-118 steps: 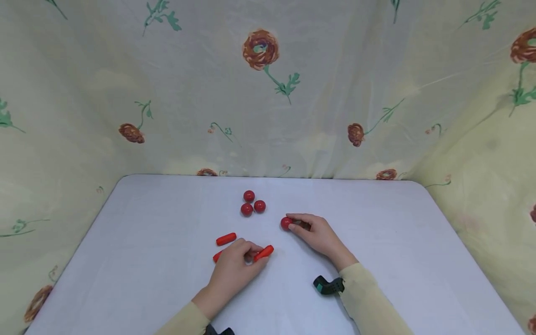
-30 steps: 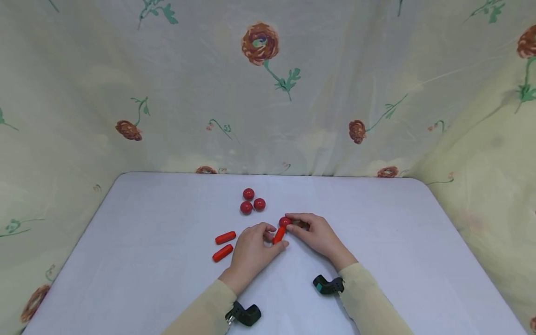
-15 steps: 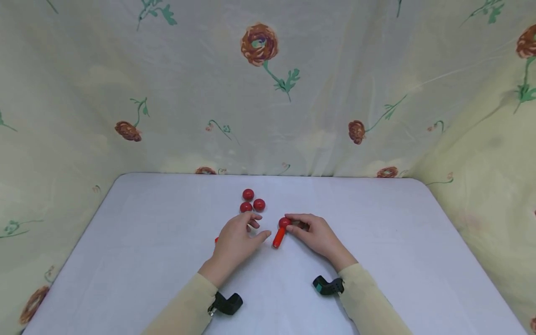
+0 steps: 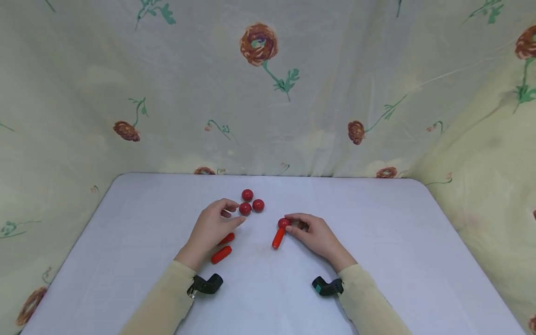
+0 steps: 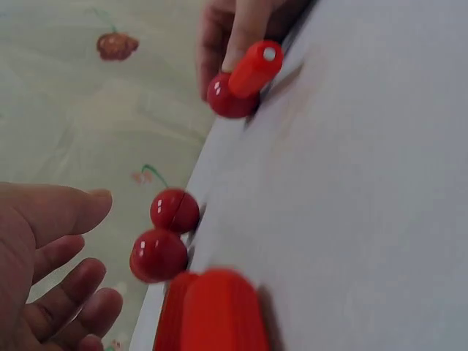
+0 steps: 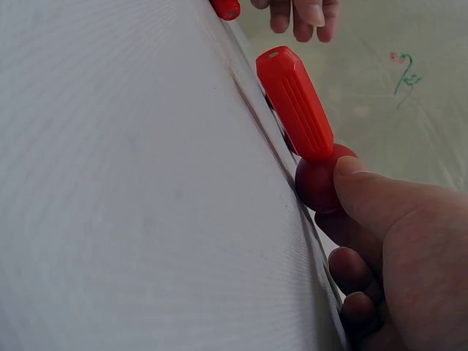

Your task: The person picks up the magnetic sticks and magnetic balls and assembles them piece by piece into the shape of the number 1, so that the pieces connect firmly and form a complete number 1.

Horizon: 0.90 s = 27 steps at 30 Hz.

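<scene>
My right hand [image 4: 316,237] pinches a dark red ball [image 4: 283,223] between thumb and fingers. An orange-red grooved rod [image 6: 296,106] stands out from that ball, its far end pointing back toward the near left. Thumb and fingers of my left hand [image 4: 209,228] are spread apart with nothing between them, the fingertips right beside the nearest of three loose red balls [image 4: 244,209]. Below the left hand lie two more red rods [image 4: 221,255], the farther one partly covered by the hand.
The other two loose balls, one at the back [image 4: 247,195] and one on the right [image 4: 258,205], sit close to the first. A white-covered table [image 4: 377,232] carries everything. A flowered curtain [image 4: 314,116] hangs behind and at both sides.
My left hand brought a rod over to the ball in the right hand, let go of it, then moved left and away toward the loose balls. The right hand has stayed nearly in place.
</scene>
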Each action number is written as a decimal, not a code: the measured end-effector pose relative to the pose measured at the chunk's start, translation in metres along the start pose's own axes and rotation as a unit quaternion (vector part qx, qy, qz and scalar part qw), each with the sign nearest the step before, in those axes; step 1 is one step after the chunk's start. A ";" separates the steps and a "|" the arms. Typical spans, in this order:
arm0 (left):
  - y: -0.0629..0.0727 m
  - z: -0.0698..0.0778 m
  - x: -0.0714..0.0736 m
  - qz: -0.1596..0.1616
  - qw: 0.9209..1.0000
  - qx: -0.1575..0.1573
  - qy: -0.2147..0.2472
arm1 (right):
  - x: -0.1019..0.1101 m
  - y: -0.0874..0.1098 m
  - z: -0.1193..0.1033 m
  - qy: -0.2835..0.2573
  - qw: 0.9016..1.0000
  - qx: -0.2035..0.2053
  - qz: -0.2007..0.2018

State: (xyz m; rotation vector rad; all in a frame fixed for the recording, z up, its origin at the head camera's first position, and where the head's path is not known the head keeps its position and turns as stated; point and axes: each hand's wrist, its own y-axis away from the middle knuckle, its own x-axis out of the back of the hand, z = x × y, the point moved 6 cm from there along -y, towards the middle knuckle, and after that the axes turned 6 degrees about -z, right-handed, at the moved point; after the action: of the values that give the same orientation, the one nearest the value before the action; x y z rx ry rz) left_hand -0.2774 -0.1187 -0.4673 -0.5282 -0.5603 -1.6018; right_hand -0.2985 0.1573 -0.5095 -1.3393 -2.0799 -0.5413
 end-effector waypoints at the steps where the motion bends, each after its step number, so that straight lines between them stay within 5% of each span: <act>1: -0.002 -0.003 0.001 -0.005 1.000 0.006 -0.002 | 0.000 0.000 0.000 -0.001 1.000 -0.001 -0.002; 9: -0.023 -0.021 0.004 -0.038 0.997 0.052 -0.030 | 0.000 0.000 0.001 -0.004 1.000 -0.001 -0.002; 21: -0.048 -0.025 0.000 -0.106 0.994 0.005 -0.005 | -0.001 0.001 0.000 -0.011 1.000 0.000 -0.001; 27: -0.054 -0.024 -0.006 -0.111 0.994 0.013 -0.010 | 0.000 -0.001 0.000 -0.005 1.000 0.000 0.000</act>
State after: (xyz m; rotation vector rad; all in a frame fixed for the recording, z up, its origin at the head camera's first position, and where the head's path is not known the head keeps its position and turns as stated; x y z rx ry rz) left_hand -0.3308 -0.1242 -0.4926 -0.4745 -0.6724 -1.7991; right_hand -0.2993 0.1573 -0.5097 -1.3453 -2.0882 -0.5345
